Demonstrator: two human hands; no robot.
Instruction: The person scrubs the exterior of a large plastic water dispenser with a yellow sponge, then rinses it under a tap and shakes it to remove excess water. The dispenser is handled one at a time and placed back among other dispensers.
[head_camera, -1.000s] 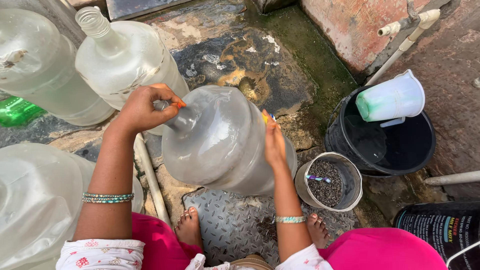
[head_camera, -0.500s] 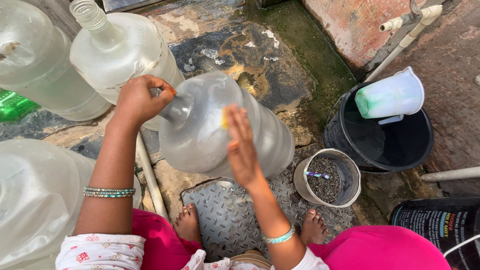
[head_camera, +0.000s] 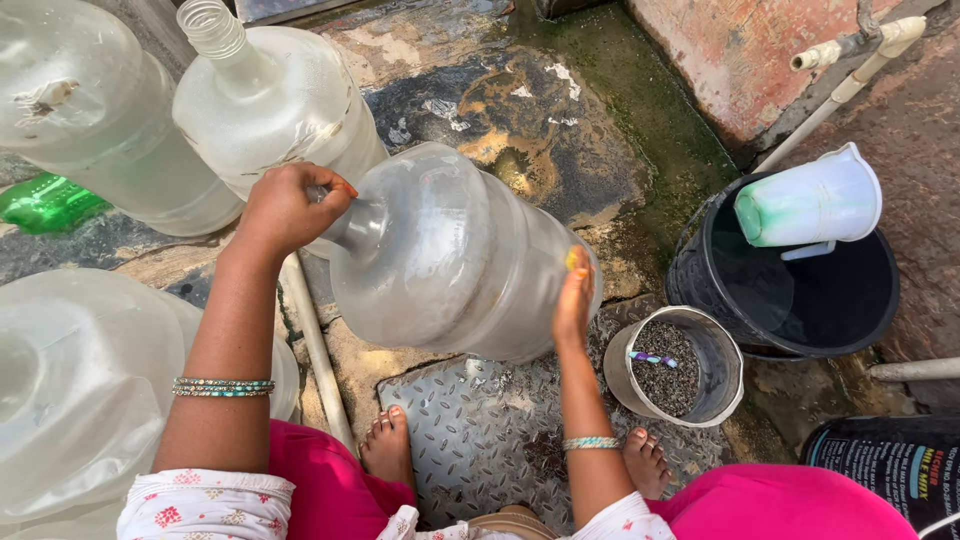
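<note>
I hold a big clear water jug tipped on its side over the metal floor plate.

The jug lies centre, neck pointing left. My left hand has its fingers clamped round the neck; my right hand presses flat on the jug's right side, fingers together. To the right stand a black bucket, then a small grit-filled tub.
</note>
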